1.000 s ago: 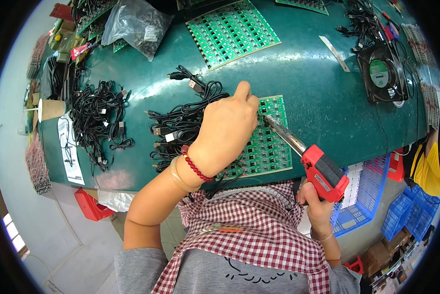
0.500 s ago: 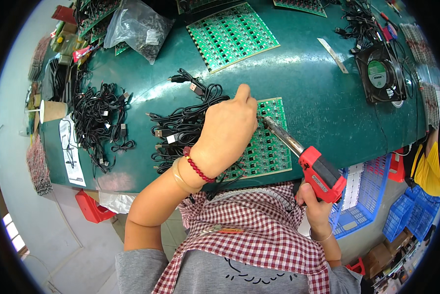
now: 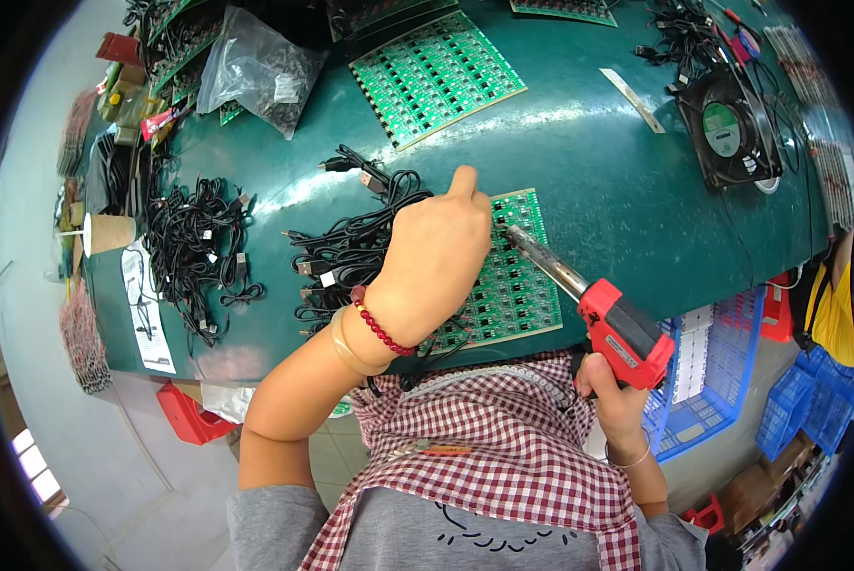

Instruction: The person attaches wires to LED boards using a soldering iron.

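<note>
Left hand (image 3: pixel 436 252) presses down on the green circuit panel (image 3: pixel 513 276) at the desk's (image 3: pixel 617 171) near edge, fingers curled; right hand (image 3: pixel 613 395) grips the red soldering gun (image 3: pixel 608 319), tip touching the panel.

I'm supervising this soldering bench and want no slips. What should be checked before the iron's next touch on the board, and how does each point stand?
1. Right hand grips the red soldering gun firmly: ok.
2. Iron tip is over the green circuit board: ok.
3. Left hand steadies the board: ok, it rests on it.
4. Left fingertips are away from the tip: cannot tell, they are hidden under the hand.
5. Black cables are away from the tip: ok, they lie left of the hand.
</note>
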`<state>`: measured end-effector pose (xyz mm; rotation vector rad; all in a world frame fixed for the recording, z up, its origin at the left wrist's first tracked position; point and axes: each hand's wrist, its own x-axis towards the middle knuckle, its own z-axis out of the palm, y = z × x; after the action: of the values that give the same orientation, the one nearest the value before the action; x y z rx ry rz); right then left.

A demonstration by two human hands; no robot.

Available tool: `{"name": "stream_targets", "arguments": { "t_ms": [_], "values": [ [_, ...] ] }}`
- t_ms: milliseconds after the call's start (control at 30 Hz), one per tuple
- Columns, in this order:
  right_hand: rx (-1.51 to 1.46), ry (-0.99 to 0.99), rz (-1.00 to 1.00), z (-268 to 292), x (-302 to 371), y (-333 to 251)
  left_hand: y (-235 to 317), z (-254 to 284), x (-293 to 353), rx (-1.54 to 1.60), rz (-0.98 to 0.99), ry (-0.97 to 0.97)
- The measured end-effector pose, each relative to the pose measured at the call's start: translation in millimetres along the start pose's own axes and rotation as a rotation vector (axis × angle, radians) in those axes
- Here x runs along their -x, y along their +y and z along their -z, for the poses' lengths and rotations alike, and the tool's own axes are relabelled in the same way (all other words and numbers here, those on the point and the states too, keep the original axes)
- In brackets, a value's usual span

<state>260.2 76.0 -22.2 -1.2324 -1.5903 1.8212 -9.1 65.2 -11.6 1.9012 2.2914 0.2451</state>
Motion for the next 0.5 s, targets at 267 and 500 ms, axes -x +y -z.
{"name": "stream_targets", "arguments": {
  "t_ms": [267,500],
  "values": [
    [-0.005,0.012,0.047,-4.5,-9.9,-3.3,-6.3,1.2,-5.3,-0.039,0.012,-0.006],
    [-0.175,0.081,0.149,4.6,-13.3,1.6,-9.0,34.1,20.3,0.663,0.037,-0.033]
  ]
}}
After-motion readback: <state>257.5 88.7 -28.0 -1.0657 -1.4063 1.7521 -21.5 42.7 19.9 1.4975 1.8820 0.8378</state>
